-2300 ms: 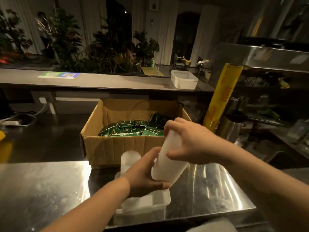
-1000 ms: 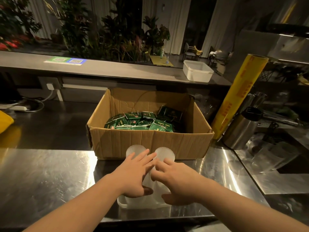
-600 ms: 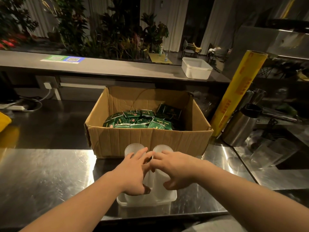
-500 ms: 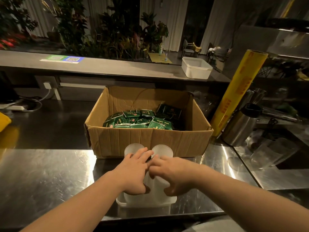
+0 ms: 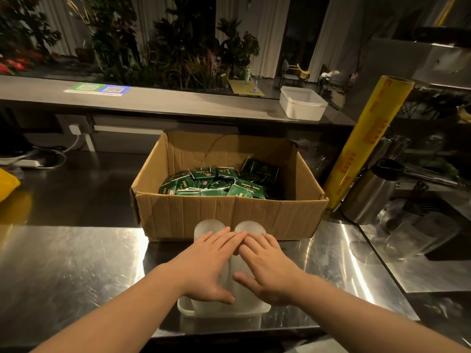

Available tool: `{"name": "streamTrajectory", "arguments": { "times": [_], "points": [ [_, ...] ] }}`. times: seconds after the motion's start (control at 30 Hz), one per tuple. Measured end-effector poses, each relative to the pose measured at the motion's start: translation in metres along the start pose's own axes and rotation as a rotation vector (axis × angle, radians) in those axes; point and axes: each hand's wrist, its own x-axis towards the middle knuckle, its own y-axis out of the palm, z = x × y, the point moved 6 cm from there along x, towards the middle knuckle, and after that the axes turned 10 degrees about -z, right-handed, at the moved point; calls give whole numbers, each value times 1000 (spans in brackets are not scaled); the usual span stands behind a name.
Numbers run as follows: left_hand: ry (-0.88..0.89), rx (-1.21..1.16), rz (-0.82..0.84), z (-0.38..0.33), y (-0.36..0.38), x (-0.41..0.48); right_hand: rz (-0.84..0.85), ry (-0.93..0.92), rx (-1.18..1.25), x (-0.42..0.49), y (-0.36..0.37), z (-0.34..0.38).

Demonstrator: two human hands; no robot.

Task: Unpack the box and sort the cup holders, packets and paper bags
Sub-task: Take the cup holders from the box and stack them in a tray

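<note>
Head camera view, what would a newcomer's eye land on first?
The left hand and right hand rest on two ribbed white stacks in a small tray. Behind them, an open cardboard box holds green packets; a tall yellow roll leans right of it.

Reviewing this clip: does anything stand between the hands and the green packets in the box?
Yes. The left hand and right hand rest on two white ribbed stacks in a tray. Beyond these rises the near wall of the cardboard box. The green packets lie behind it, but the box top is open.

Flat left hand (image 5: 207, 266) seemingly touches right hand (image 5: 267, 270)
</note>
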Motion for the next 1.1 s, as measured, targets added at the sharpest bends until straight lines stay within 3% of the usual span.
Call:
{"name": "streamTrajectory", "arguments": {
  "times": [0.13,0.27,0.33,0.4,0.47,0.53,0.6,0.7,0.83,1.1],
  "points": [
    [21,-19,-49,-1,0,0,-21,101,55,2,6,0],
    [-26,-149,-165,7,-16,-4,-304,154,270,2,-17,-14],
    [-161,-292,-366,23,-31,-7,-520,344,385,-1,-33,-38],
    [-366,-445,-623,41,-44,-13,-559,648,541,-3,-32,-66],
    [-644,-578,-784,61,-43,-23,-381,967,650,-9,-8,-90],
    [-988,-763,-757,84,-21,-32,-101,1146,703,-17,20,-97],
    [-1290,-1039,-610,95,12,-41,156,1180,684,-23,42,-91],
    [-1537,-1294,-439,94,49,-49,432,1136,630,-26,58,-77],
    [-1516,-1384,-273,75,56,-44,483,1130,693,-23,67,-71],
    [-1433,-1319,-177,63,53,-39,502,1138,646,-29,66,-64]
  ]
}}
